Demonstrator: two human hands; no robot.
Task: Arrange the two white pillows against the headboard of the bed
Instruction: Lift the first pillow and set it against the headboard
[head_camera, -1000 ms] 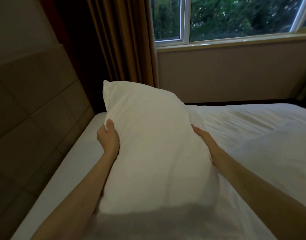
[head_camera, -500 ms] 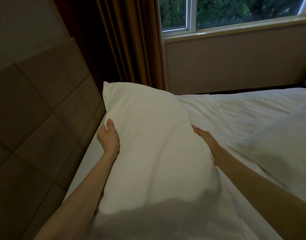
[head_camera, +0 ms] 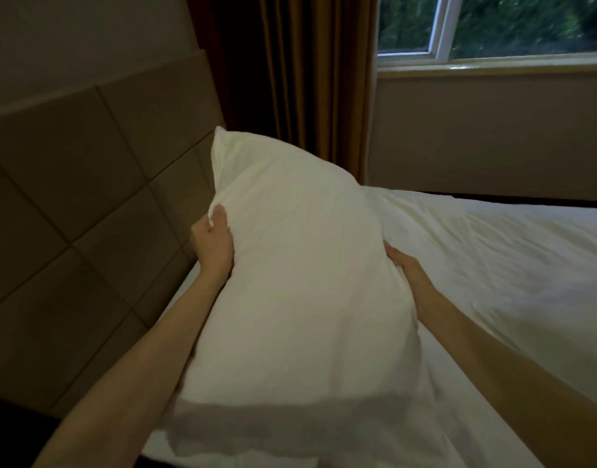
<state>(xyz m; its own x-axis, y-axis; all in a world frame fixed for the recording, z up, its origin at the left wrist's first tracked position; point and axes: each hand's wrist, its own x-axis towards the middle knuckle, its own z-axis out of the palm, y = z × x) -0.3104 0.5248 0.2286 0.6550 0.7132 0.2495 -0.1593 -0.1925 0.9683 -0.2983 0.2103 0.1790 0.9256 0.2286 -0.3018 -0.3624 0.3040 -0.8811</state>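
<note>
I hold one white pillow lengthwise above the bed, its far corner pointing toward the curtain. My left hand grips its left edge, thumb on top. My right hand presses against its right edge, fingers tucked under. The padded beige headboard stands just left of the pillow, a narrow gap of sheet between them. A second pillow cannot be made out apart from the rumpled white bedding.
A brown curtain hangs past the head of the bed. A window with a beige wall under it runs along the far side. The mattress's near edge shows at the bottom.
The pillow and both hands have shifted left, closer to the headboard, and the view has turned left. Both grips are unchanged.
</note>
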